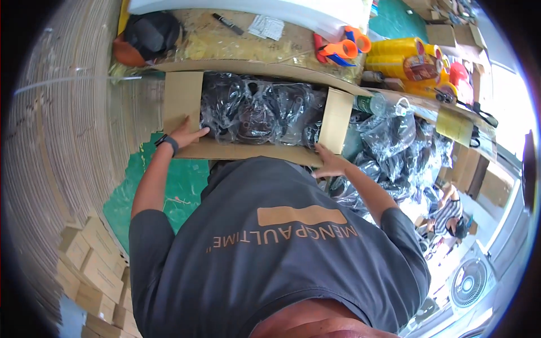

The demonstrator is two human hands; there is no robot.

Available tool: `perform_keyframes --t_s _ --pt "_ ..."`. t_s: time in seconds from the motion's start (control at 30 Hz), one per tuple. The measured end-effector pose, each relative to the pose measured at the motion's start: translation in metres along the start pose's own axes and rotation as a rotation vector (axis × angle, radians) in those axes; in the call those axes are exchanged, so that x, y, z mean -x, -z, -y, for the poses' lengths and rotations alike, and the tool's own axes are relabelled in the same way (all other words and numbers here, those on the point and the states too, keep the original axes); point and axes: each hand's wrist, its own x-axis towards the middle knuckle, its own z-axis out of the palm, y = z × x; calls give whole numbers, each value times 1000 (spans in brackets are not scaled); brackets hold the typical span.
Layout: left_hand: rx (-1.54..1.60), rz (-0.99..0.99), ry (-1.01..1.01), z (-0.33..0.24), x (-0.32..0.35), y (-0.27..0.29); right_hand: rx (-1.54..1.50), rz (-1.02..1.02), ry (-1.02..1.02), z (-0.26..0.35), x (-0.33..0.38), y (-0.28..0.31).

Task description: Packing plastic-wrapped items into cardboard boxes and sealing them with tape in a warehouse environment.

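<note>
An open cardboard box [242, 151] lies in front of me, its left and right end flaps raised. Dark, shiny items in clear plastic bags [256, 112] fill it; I cannot make out their kind through the wrapping. My left hand [186, 135], with a dark band at the wrist, holds the near left corner, thumb toward the bags and fingers on the left flap [183, 98]. At the near right corner, my right hand [331, 162] grips the near wall below the right flap [337, 121], fingertips over the edge.
Behind the box, a worktable [282, 52] carries a dark cap [151, 35], a black marker [227, 24] and orange-and-blue tape dispensers [341, 49]. Yellow tape rolls [403, 59] stand right. Flat cardboard stacks [73, 112] rise left. Bagged dark items [389, 152] lie right; a person [448, 211] sits beyond.
</note>
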Motion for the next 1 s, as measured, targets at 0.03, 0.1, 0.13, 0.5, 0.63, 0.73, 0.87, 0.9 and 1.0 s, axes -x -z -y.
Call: perform_keyframes --t_s 0.03,0.1,0.13,0.5,0.63,0.73,0.87,0.9,1.0 --pt "43 -69 -114 -10 13 8 24 -117 -28 0 -5 13" --pt "83 -146 -240 -38 33 24 302 -512 57 -12 -35 41" --pt "-2 -376 -460 -65 49 22 329 -634 51 -7 -50 56" --pt "-425 -425 -1077 -138 -83 -92 390 -1054 279 175 -114 158" --pt "-476 -368 -1172 -146 -78 -67 598 -950 125 209 -151 174" --pt "-488 -504 -1204 -124 -82 -78 442 -628 79 191 -153 114" --pt "-235 -416 -1257 -114 -74 -76 628 -714 218 138 -157 17" --pt "-252 -402 -1263 -113 -77 -69 610 -725 213 130 -161 6" --pt "-316 -330 -930 -134 -84 -34 622 -760 215 114 -171 -2"
